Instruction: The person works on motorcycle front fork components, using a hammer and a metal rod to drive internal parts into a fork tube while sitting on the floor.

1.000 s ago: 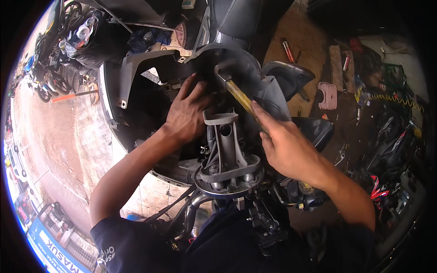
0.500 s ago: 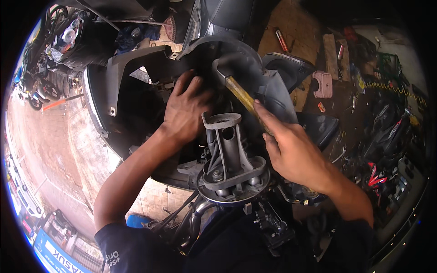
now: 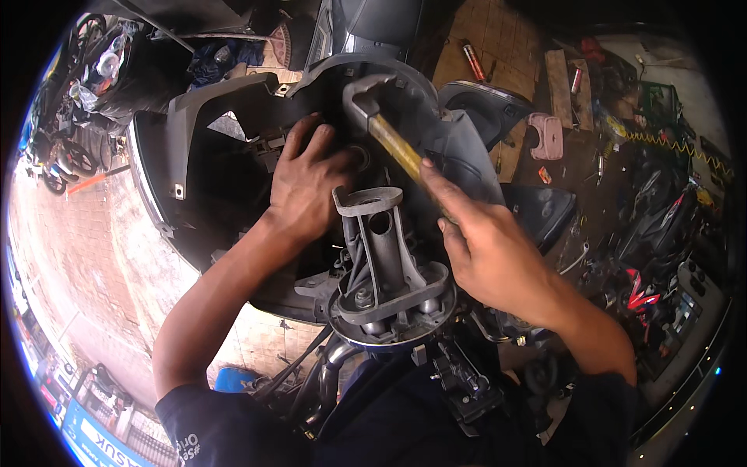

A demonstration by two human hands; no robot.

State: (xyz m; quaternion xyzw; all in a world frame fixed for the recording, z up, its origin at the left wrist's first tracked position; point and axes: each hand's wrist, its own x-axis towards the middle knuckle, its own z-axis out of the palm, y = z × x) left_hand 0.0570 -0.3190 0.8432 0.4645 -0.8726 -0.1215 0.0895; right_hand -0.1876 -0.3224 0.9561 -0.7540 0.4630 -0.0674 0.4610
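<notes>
My right hand grips the yellow handle of a hammer, index finger laid along it. The hammer's grey head is raised over the dark hollow of a scooter's front body panel. My left hand reaches into that hollow with fingers bent and closed. What they hold, if anything, is hidden in shadow, and the thumb side is blurred. Just nearer than both hands stands a grey metal steering bracket on a round base.
A dark scooter seat lies beyond the panel. On the right floor are a red spray can, a pink stool, wooden planks, a coiled yellow hose and loose parts. A bag-covered heap sits far left.
The hammer has shifted slightly up and left, and its head shows more clearly. My left hand stays in the hollow. The whole view has moved a little.
</notes>
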